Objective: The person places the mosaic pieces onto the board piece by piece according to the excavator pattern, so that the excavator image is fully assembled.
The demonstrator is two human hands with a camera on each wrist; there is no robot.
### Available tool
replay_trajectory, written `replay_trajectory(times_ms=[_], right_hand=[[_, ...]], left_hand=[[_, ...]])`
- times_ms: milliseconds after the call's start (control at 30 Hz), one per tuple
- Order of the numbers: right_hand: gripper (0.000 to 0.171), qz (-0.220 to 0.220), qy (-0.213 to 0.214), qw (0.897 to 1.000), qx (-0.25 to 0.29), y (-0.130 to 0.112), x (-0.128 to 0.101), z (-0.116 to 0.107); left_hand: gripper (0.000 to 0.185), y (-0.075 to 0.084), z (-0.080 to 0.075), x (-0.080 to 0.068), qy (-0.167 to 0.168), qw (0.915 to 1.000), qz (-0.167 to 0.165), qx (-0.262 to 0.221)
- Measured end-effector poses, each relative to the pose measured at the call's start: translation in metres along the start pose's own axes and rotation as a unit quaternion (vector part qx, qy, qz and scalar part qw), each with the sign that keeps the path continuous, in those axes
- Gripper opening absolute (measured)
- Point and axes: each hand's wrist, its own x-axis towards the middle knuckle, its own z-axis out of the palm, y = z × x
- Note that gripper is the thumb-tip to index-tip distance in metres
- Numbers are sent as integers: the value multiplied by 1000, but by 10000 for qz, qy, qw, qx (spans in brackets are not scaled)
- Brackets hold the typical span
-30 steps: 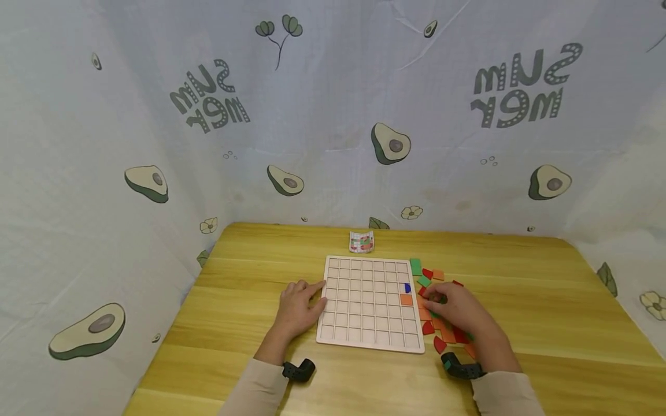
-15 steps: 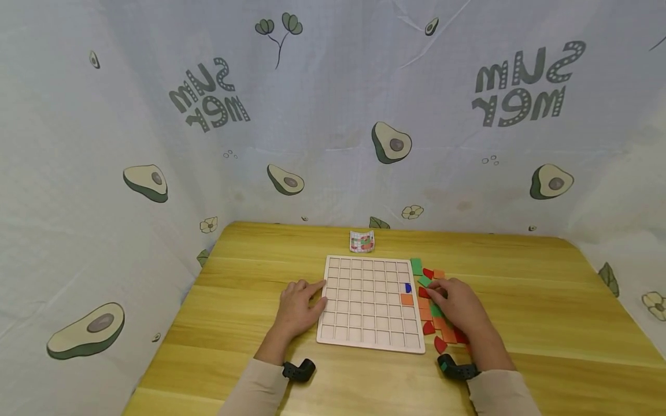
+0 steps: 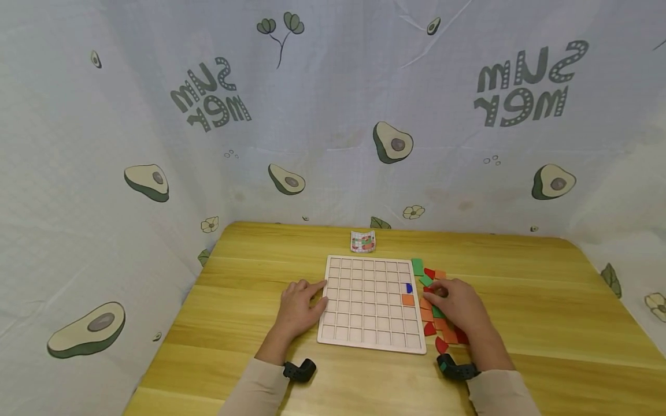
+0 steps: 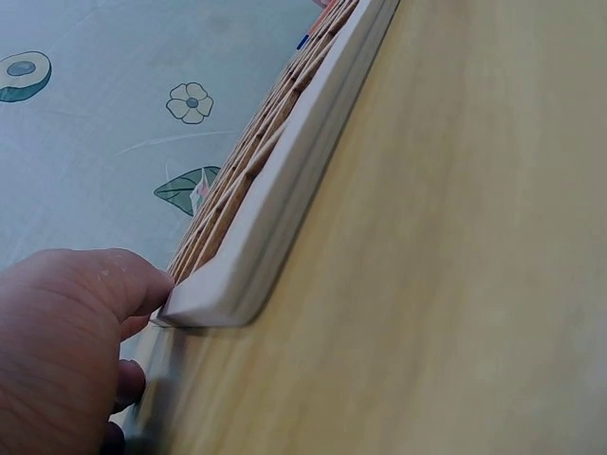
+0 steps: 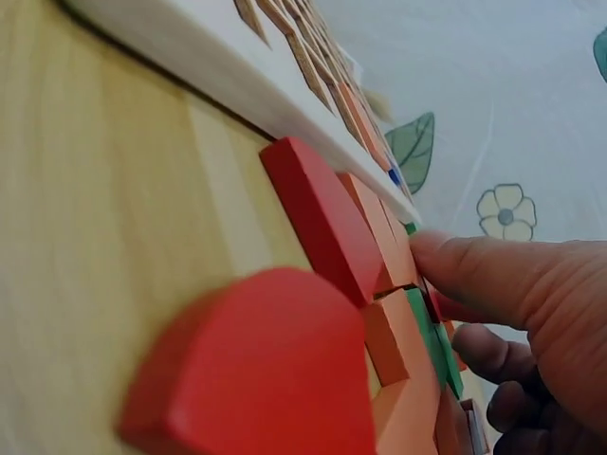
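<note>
A white wooden grid board lies on the yellow table, with a blue piece and an orange tile in cells near its right side. My left hand rests flat beside the board, its thumb touching the rim at a corner. My right hand sits on the pile of red, orange and green tiles right of the board. Its thumb and curled fingers pinch a red tile at the pile's board side. A red half-round piece lies close by.
A small printed card stands behind the board. A green tile lies at the pile's far end. Avocado-print cloth walls the table on three sides. Bare tabletop extends to the right, and dark wrist mounts sit near the front edge.
My right hand has slid a little away from me along the tile pile, uncovering tiles near the front. The left hand and the board have stayed still.
</note>
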Motion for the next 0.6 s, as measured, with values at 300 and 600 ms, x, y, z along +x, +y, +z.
replay_trajectory(times_ms=[300,600], right_hand=[[37,18,-194,9998,99,-7,-2,0],[27,-295,-1194,9908,568,-31,-12,0]], left_hand=[[42,1,0,-1,-58,10000,-25,-12],[42,0,0,-1,-27,10000,-4,4]])
